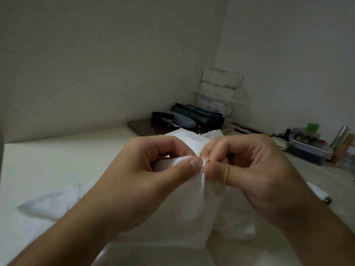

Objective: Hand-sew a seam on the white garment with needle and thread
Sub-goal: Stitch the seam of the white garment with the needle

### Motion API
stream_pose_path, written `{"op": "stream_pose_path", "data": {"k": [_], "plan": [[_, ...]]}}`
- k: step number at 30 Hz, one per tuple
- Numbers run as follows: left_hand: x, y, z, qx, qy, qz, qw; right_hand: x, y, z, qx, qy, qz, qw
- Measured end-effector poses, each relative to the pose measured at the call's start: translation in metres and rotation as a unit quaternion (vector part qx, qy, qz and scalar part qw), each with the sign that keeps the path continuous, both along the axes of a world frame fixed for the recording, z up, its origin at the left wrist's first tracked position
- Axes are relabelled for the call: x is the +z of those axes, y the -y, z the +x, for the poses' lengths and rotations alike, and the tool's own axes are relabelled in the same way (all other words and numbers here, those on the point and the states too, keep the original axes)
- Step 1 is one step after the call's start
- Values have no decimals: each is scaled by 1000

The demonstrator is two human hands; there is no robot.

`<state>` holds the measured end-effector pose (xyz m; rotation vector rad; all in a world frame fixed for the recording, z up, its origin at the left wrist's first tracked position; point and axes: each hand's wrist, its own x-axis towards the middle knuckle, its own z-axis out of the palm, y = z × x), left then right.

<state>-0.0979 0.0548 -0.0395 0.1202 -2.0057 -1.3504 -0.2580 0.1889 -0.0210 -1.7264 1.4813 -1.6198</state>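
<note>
Head view: left hand and right hand raised side by side over pale table, thumbs nearly touching, each pinching a bunched fold of white garment between thumb and curled forefinger at one shared spot. Rest of garment hanging below the pinch and spread across table toward near left; needle and thread not discernible. Far corner: dark rolled case, stapler, stacked white packs; clear storage box at right, white spool just beside right wrist.
</note>
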Motion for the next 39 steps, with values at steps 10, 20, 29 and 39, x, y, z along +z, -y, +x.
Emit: {"op": "stream_pose_path", "data": {"k": [10,20,29,39], "plan": [[-2,4,0,-30,-9,29,999,-1,4,0,-50,-30,-9,998],[-2,4,1,-87,-6,120,989,2,1,-2,-60,-40,25,997],[-1,5,1,-71,-22,161,984,5,1,1,-61,-5,25,998],[-3,2,-4,-15,60,-2,998,-1,3,5,-75,7,12,997]]}}
